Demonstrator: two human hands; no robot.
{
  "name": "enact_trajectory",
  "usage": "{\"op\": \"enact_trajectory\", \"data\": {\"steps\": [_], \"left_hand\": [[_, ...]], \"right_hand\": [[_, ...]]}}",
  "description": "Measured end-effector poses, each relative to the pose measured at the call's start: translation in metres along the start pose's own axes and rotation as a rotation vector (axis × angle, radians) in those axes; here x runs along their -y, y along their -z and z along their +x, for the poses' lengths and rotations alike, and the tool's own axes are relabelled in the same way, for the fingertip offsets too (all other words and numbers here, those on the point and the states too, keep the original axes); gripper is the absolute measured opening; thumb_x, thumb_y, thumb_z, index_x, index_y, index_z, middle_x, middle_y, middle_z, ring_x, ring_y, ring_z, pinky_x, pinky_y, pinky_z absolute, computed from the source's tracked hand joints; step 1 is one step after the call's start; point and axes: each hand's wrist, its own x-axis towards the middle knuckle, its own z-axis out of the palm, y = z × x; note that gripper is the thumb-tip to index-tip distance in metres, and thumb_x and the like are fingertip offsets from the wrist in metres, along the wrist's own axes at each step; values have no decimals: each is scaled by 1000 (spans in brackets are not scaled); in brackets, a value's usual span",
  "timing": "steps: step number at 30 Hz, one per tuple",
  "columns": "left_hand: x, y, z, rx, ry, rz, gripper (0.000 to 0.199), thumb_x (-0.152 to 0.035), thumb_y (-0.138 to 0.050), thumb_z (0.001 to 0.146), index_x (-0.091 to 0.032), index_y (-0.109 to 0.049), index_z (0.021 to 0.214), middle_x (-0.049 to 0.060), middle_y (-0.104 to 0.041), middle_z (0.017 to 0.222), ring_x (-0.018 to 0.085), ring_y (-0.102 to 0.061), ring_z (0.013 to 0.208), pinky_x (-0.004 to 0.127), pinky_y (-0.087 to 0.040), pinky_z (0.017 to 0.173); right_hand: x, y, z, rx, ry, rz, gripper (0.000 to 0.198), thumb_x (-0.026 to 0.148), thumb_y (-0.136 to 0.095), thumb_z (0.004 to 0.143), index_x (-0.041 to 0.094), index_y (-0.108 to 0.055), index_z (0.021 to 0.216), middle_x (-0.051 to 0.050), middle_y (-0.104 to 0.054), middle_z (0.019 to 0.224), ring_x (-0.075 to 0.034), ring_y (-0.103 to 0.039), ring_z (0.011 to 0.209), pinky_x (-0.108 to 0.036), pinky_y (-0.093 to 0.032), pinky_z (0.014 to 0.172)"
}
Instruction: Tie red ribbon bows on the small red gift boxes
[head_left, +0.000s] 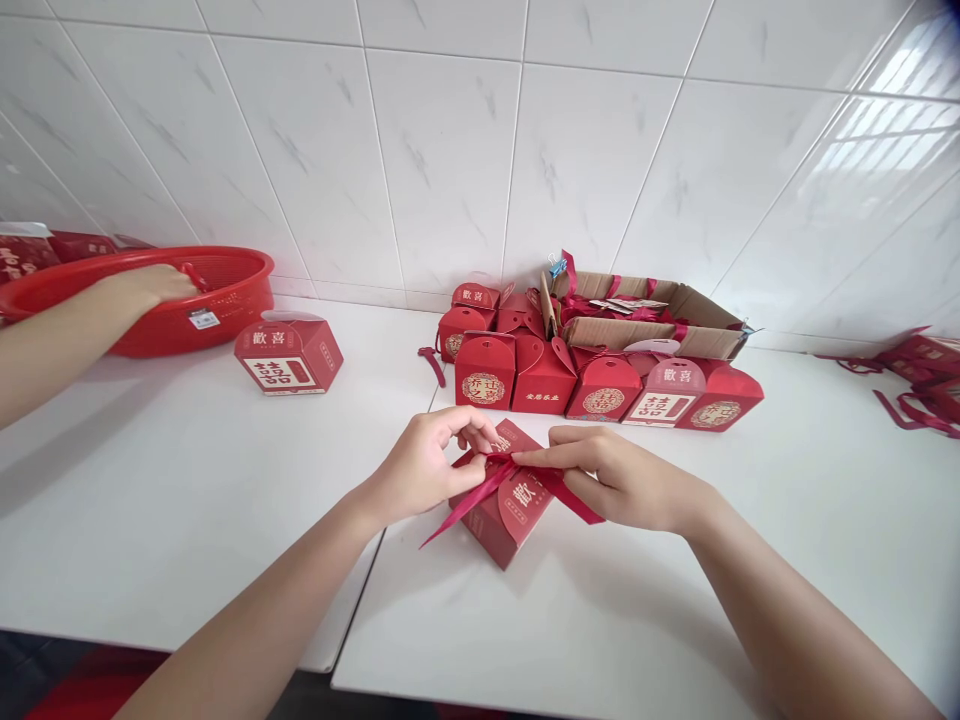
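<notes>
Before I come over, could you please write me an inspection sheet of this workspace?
Surface: white table, with a seam running front to back.
Job's things: box between the hands, ribbon across its top, two tails hanging out.
Clutter: row of boxes before a carton of ribbons; single box beside a red basket.
Hands: left hand pinches the ribbon; right hand has its index fingertip on it, grip unclear.
Cables: nothing seen.
Surroundings: tiled wall behind; another person's hand reaches into the basket.
</notes>
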Motion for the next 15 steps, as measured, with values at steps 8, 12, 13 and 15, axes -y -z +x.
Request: {"op": "enact_trajectory", "data": {"steps": [8,12,13,15], "left_hand": [[-3,1,1,23,2,14,19,-7,-50,78,-19,-58,90,1,-63,88,14,-59,84,29,-49,79],[-2,3,2,54,-30,86,14,-10,-52,79,-20,-58,87,1,-60,92,14,-57,90,30,-46,87],[-1,3,2,65,-34,97,12,-11,-53,80,-21,-57,86,0,-58,92,14,-57,91,30,-45,89],[0,2,2,85,-42,98,9,-13,-53,81,-21,-55,83,0,-55,92,14,-56,91,30,-45,90]], "right_hand": [[3,-3,4,-172,1,96,33,13,-49,85,25,-61,113,0,-66,98,-11,-56,79,-24,-47,70],[-1,3,0,-136,-71,60,18,25,-55,86,25,-63,102,1,-66,91,-12,-56,75,-25,-47,67],[-3,4,0,-137,-93,50,16,26,-56,85,24,-62,100,1,-66,90,-12,-56,75,-25,-47,66],[-6,5,-1,-144,-135,51,12,27,-57,85,23,-61,94,1,-65,87,-12,-55,73,-25,-46,62]]}}
